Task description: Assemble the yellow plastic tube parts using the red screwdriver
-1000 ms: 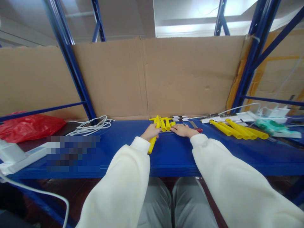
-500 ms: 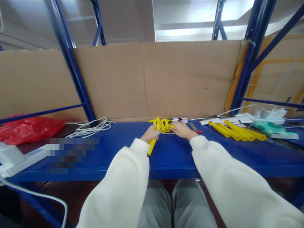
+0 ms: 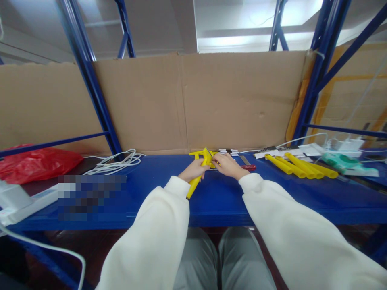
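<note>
My left hand (image 3: 193, 170) is closed around a yellow plastic handle with a wider, flattened head (image 3: 195, 186), tilted so its round end points toward me. My right hand (image 3: 228, 165) is beside the head, fingers pinched together close to it. Something thin and dark shows at the fingertips, too small to name. Behind my hands lie more yellow T-shaped plastic pieces (image 3: 197, 153), partly hidden. A red-handled item (image 3: 249, 167) and a flat grey strip (image 3: 244, 160) lie just right of my right hand.
On the blue shelf, several yellow tubes (image 3: 304, 166) lie at right beside a green-and-white packet (image 3: 340, 162). A coiled white cable (image 3: 121, 163), red bag (image 3: 39, 162) and white power strip (image 3: 33, 207) are at left. A cardboard sheet (image 3: 242, 100) stands behind.
My right hand has moved slightly left, its fingers now at the head of the yellow handle. The head has turned a little in my left hand.
</note>
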{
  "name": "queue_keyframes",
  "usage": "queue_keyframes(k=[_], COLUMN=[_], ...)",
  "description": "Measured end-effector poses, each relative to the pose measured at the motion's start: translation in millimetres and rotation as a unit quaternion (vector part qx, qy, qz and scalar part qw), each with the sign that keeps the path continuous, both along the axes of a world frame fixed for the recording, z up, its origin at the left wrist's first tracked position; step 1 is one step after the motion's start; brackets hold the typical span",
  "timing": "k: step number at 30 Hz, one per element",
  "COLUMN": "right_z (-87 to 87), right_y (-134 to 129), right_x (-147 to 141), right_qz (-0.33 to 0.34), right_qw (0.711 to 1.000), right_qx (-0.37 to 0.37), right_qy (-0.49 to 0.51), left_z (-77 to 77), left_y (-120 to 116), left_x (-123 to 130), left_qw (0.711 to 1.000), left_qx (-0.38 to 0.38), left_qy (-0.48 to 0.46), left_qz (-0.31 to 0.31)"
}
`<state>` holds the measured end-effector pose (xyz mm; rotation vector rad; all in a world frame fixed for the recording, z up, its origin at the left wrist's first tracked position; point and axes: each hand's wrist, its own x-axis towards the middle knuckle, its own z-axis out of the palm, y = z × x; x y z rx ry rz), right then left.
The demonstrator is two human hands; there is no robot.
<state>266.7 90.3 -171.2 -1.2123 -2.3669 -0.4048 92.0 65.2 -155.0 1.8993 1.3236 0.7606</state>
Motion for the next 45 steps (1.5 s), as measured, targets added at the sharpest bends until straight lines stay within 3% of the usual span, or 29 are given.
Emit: queue_keyframes(k=[20,26,29,31,36,45], right_z=[0.8,4.7,10.7,13.2,7.4,8.0], right_y=[-5,1,9,15,27,33], right_x=[-4,3,25,44,83,66], right_qz=[-0.013,-0.014,-0.09,-0.193,-0.353,-0.329], right_qw=[0.998,0.997,0.986,0.962,0.91,0.922], right_qx=[-0.04,-0.033,0.003,0.012,-0.099,-0.193], right_qy=[0.041,0.073,0.14,0.194,0.195,0.069], left_z=[-2.3,-1.2,-0.8,-1.3,-1.8,-0.4], left_y=[4,5,5,5,4,2], left_x=[-1,-3,-4,-3,-3,-2], left_qw=[0.999,1.0,0.999,0.999,1.0,1.0], left_qx=[0.008,0.021,0.02,0.023,0.019,0.016], left_qy=[0.011,-0.003,-0.011,-0.015,-0.011,-0.002], left_qz=[-0.031,0.017,0.034,0.031,0.021,0.017])
